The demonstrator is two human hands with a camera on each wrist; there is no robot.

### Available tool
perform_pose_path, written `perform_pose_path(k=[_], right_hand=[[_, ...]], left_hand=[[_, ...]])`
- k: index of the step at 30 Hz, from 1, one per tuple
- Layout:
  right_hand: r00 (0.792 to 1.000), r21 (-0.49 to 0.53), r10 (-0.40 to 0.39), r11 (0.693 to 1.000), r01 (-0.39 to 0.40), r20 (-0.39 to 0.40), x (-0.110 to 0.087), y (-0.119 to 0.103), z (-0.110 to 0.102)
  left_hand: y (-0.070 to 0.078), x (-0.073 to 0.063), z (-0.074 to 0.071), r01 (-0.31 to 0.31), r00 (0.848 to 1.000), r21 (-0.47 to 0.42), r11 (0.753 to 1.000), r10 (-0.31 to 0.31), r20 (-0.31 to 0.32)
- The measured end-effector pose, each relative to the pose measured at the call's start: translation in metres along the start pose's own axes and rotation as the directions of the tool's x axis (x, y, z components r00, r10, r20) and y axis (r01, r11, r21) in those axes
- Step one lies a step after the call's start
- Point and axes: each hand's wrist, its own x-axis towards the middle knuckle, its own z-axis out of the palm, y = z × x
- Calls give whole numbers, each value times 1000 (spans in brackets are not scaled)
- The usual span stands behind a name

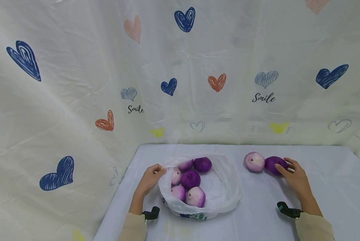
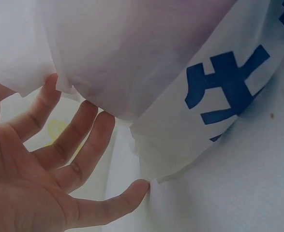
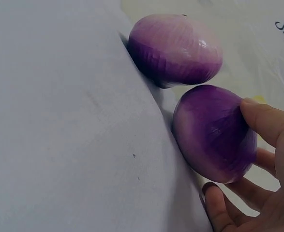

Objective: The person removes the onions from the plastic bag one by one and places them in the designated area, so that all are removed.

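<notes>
A white plastic bag [image 1: 232, 201] lies wide open on the table, with several purple and pale onions [image 1: 191, 179] inside. My left hand [image 1: 149, 180] pinches the bag's left rim between thumb and forefinger. Blue printing marks the outer side of the bag [image 2: 180, 140] in the left wrist view, where the other fingers spread below the edge. On the right, my right hand [image 1: 298, 179] grips a dark purple onion [image 1: 272, 166], its thumb on one side and fingers around the other. A paler onion [image 1: 254, 162] sits just left of it on the table.
A white cloth covers the table [image 1: 264, 201]. Behind it hangs a pale curtain [image 1: 240, 50] printed with hearts and the word "Smile". Each wrist carries a small black camera mount [image 1: 288, 211].
</notes>
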Motion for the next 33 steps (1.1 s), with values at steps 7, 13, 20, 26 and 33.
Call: perform_pose_path(k=[7, 13, 20, 26, 33], right_hand=[[998, -38, -56, 998, 56, 3, -2, 0, -7], [993, -79, -100, 992, 94, -66, -9, -11, -15], [969, -64, -221, 974, 215, -106, -22, -50, -10], [918, 17, -393, 919, 394, -57, -38, -84, 7], [830, 97, -547, 837, 539, 106, -58, -116, 43]], left_hand=[[0, 0, 0, -6, 1000, -6, 1000, 6, 4], [2, -1, 1, 3, 1000, -2, 1000, -3, 5], [4, -1, 1, 2, 1000, -1, 1000, -2, 1], [4, -1, 0, 4, 1000, -11, 1000, -4, 4], [2, -1, 1, 2, 1000, -4, 1000, -2, 5]])
